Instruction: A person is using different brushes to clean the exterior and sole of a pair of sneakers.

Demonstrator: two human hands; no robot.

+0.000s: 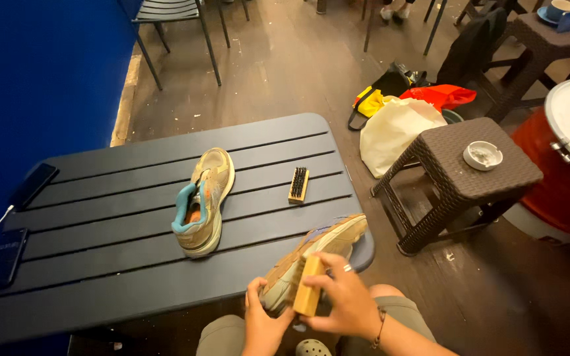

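- Right now a tan and grey suede-and-mesh sneaker (pixel 311 257) sits tilted over the person's lap at the near edge of the desk, toe pointing up and away.
- Left hand (pixel 262 323) cups the heel end from below, fingers wrapped closed on the shoe.
- Right hand (pixel 344 300) has its fingers clamped on a pale wooden block brush (pixel 308 285), pressed against the sneaker's side.
- By my judgement the shoe is light and soft in the upper, stiffer along the sole; the heel and sole edge look like the firmest places to hold it.
- Its matching sneaker with a teal lining (pixel 202 201) lies on the dark blue slatted desk (pixel 100 264), well apart from the hands.
- A second small wooden brush with dark bristles (pixel 298 184) lies just beside that shoe.
- Two dark phones (pixel 8 254) rest at the desk's left edge.
- A brown woven stool (pixel 460 175) carries a round ashtray (pixel 483 155).
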